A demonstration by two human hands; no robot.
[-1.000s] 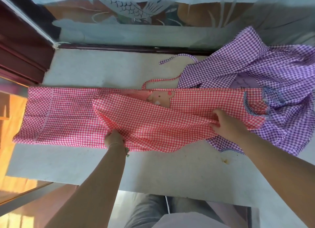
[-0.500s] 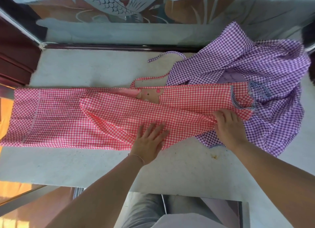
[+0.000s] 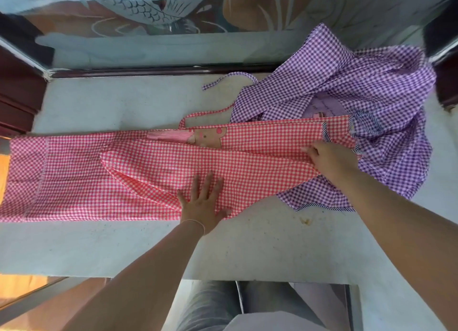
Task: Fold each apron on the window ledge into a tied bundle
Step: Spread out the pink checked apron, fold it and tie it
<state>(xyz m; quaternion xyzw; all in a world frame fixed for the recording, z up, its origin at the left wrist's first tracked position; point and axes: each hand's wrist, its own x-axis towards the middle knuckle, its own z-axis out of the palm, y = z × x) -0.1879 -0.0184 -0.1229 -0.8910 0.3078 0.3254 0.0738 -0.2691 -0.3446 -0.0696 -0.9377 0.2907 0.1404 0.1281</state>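
On the window ledge [image 3: 104,103] the red checked apron [image 3: 74,172] lies folded into a long band, its strap [image 3: 205,114] looping toward the glass. The left hand [image 3: 202,204] presses flat on the band's near edge, fingers straight and spread, its grip apart. The right hand [image 3: 332,161] pinches the band's right end. Beyond that end, partly under it, the purple checked apron [image 3: 371,83] lies crumpled.
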